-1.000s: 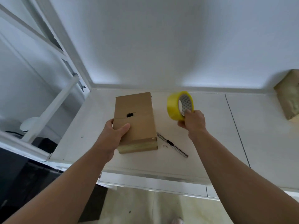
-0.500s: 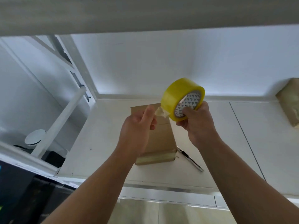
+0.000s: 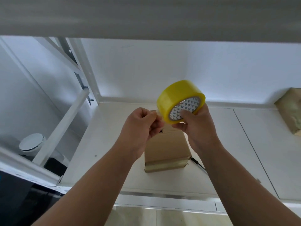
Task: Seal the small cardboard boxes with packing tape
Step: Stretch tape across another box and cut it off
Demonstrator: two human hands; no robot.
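A yellow roll of packing tape (image 3: 174, 93) is held up in the air in front of me. My right hand (image 3: 195, 126) grips it, thumb inside the patterned core. My left hand (image 3: 140, 128) pinches the loose end of the tape at the roll's left side. Below both hands a small brown cardboard box (image 3: 167, 149) lies flat on the white counter (image 3: 105, 144), with tape across its near end and a small dark mark at its middle seam. My hands hide the box's far half.
A utility knife (image 3: 197, 164) lies on the counter right of the box, mostly hidden by my right forearm. Another taped cardboard box (image 3: 291, 115) sits at the far right. A white wall stands behind, white rails and a round white object (image 3: 31, 141) at left.
My left hand let go of the box and came up to pinch the tape end. My right hand raised the roll and turned its core toward me.
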